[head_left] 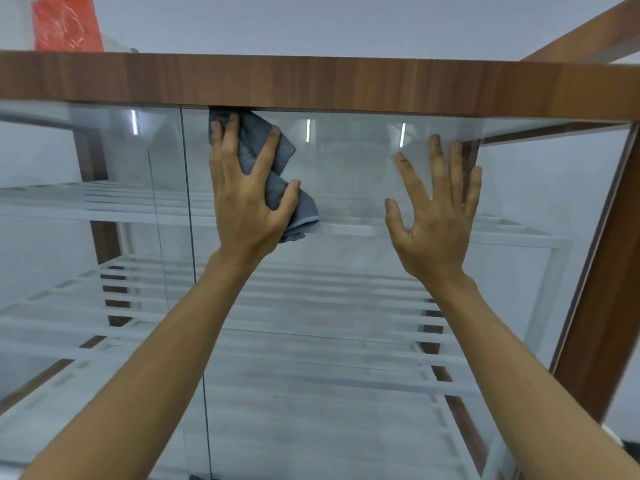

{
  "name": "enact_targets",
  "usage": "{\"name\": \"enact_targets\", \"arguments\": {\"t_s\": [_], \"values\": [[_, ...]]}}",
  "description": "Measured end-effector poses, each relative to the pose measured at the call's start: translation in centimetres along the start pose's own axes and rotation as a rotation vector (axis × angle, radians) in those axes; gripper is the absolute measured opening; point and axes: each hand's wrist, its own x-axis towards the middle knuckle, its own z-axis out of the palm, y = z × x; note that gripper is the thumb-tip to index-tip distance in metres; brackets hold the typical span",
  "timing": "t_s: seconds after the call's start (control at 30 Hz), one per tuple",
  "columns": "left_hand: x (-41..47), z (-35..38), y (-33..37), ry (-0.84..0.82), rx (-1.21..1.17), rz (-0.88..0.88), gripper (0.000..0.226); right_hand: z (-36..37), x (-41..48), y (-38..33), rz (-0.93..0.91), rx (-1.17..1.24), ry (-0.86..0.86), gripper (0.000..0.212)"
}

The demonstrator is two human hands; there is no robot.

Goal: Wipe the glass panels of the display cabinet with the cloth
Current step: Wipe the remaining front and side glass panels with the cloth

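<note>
I am pressing the grey cloth [277, 168] to the glass panel [346, 289] under my spread left hand [247, 199]; beside it, my right hand [436, 216] is lying flat, fingers splayed.

The wood-grain top board [346, 83] of the display cabinet runs across the upper part of the view, with the clear glass front panel [346, 306] directly beneath it. The left hand [247, 199] lies flat on the glass just under the board, pressing the crumpled grey cloth [277, 174] against the panel, and the cloth's upper corner touches the board's lower edge. The right hand [434, 216] lies spread on the same panel, to the right of the cloth and apart from it. Behind the glass sit white slatted shelves [311, 344], one above another. A red plastic bag [67, 24] rests on top of the board at far left
</note>
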Motion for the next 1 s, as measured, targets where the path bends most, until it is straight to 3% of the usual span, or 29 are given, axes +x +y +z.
{"name": "enact_targets", "arguments": {"t_s": [0.1,0.33,0.5,0.77,1.0], "values": [[0.2,1.4,2.1,-0.001,-0.023,0.0,0.061,-0.4,-0.4,0.8,0.02,0.023,0.0,0.057],[-2.8,4.4,8.3,-0.178,-0.004,0.279,0.064,-1.0,-2.1,3.1,0.049,-0.035,0.03,0.053],[-4.1,3.5,6.2,-0.174,0.066,0.303,0.065,-0.6,-2.4,3.5,0.047,-0.047,0.043,0.052],[-6.3,-2.6,-2.5,-0.16,0.184,0.062,0.073,-0.3,-2.3,3.2,0.057,-0.041,0.075,0.054],[-3.3,-2.5,-3.2,-0.073,0.109,-0.012,0.07,-0.4,-2.3,3.2,0.057,-0.05,0.068,0.054]]}}
